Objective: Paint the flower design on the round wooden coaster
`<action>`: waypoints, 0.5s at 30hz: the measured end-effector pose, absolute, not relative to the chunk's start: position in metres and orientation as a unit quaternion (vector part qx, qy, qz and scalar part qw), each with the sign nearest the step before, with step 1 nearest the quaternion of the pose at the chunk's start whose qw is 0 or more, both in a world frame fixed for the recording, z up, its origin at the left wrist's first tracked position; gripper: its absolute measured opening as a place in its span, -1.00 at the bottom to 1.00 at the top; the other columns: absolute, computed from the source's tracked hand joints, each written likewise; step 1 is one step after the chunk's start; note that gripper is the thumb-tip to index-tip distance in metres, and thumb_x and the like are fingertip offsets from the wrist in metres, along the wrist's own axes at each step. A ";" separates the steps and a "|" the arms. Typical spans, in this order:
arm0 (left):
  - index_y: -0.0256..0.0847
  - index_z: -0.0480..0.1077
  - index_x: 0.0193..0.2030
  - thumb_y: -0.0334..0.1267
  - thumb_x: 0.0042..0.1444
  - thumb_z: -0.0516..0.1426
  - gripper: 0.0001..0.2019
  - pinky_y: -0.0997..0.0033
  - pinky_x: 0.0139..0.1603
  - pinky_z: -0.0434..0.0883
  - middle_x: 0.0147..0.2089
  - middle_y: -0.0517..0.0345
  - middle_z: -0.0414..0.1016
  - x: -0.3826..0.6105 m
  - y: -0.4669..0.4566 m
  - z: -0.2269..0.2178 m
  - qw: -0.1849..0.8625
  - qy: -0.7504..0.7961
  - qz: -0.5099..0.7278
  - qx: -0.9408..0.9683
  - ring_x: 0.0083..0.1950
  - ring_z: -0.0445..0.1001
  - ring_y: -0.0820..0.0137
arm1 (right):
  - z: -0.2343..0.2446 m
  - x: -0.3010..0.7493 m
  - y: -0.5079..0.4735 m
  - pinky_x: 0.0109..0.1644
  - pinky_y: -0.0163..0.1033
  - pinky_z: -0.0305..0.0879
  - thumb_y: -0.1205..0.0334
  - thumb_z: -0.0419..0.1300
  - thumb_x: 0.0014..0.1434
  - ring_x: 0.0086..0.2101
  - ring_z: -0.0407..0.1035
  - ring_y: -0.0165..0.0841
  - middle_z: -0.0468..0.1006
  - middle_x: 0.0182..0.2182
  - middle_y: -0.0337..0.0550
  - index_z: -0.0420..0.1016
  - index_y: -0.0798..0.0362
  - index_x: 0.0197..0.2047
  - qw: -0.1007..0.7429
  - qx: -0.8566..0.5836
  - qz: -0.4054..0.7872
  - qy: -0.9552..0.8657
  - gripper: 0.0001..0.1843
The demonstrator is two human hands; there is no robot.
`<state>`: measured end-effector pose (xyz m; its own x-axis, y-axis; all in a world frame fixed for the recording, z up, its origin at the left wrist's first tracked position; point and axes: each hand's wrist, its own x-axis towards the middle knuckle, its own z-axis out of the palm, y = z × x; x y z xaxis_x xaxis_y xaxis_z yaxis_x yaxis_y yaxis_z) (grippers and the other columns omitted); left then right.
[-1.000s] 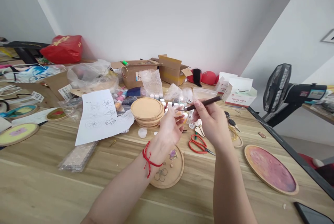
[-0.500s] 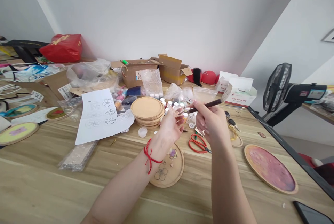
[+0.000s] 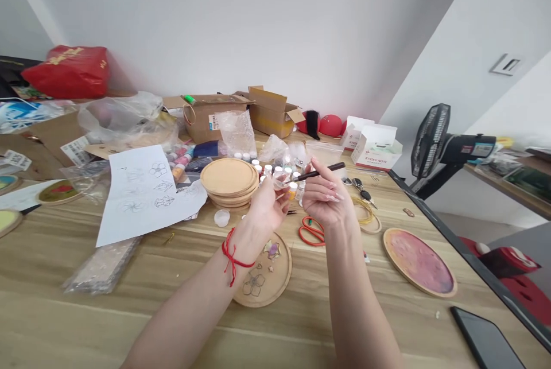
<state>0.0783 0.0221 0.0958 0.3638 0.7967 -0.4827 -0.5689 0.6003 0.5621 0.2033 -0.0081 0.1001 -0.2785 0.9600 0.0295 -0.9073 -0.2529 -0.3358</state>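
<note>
My left hand (image 3: 267,205) is raised over the desk, its fingers closed around a small clear cup (image 3: 282,179). A red cord bracelet circles that wrist. My right hand (image 3: 327,194) grips a slim dark brush-like stick (image 3: 321,171), palm turned towards me. The stick's thin end points into or at the cup; I cannot tell whether it touches. Below the left wrist lies a round wooden plate (image 3: 279,274) with a drawn flower and small coloured shapes. Beyond the hands stand several white-capped paint bottles (image 3: 293,190). Red-handled scissors (image 3: 312,232) rest beside my right wrist.
Stacked round wooden plates (image 3: 228,177) and another small cup (image 3: 222,217) stand left of my hands. A sheet of flower drawings (image 3: 142,202) lies farther left. A pink-painted round plate (image 3: 419,263) and a phone (image 3: 486,337) are at right. Cardboard boxes (image 3: 269,116) line the back.
My right hand has rotated so its palm and curled fingers show, and the stick's thin end has come to the cup. The view has swung to the right.
</note>
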 end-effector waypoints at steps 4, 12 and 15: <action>-0.23 0.43 -0.35 -0.05 0.35 0.02 -0.65 0.54 -0.57 0.14 -0.56 0.26 0.35 0.079 0.019 0.100 0.801 0.389 0.424 0.165 -0.62 0.28 0.57 | 0.104 0.201 -0.011 -0.75 -0.66 -0.02 0.13 -0.07 0.46 -0.84 0.07 -0.69 0.19 -0.84 -0.56 0.44 0.15 -0.40 0.599 -0.104 0.782 -0.137 -0.53; -0.22 0.42 -0.37 -0.08 0.35 0.03 -0.66 0.54 -0.56 0.16 -0.54 0.23 0.38 0.079 0.019 0.100 0.804 0.371 0.428 0.181 -0.59 0.31 0.55 | 0.111 0.192 -0.018 -0.75 -0.65 -0.06 0.23 0.03 0.39 -0.83 -0.04 -0.68 0.14 -0.83 -0.58 0.36 0.10 -0.52 0.640 -0.157 0.735 -0.156 -0.58; -0.22 0.43 -0.35 -0.07 0.33 0.06 -0.68 0.54 -0.55 0.19 -0.52 0.22 0.40 0.077 0.023 0.096 0.805 0.359 0.434 0.185 -0.59 0.29 0.55 | 0.109 0.189 -0.017 -0.76 -0.62 -0.04 0.27 0.03 0.39 -0.83 -0.06 -0.67 0.12 -0.84 -0.54 0.19 0.06 -0.64 0.641 -0.140 0.737 -0.162 -0.48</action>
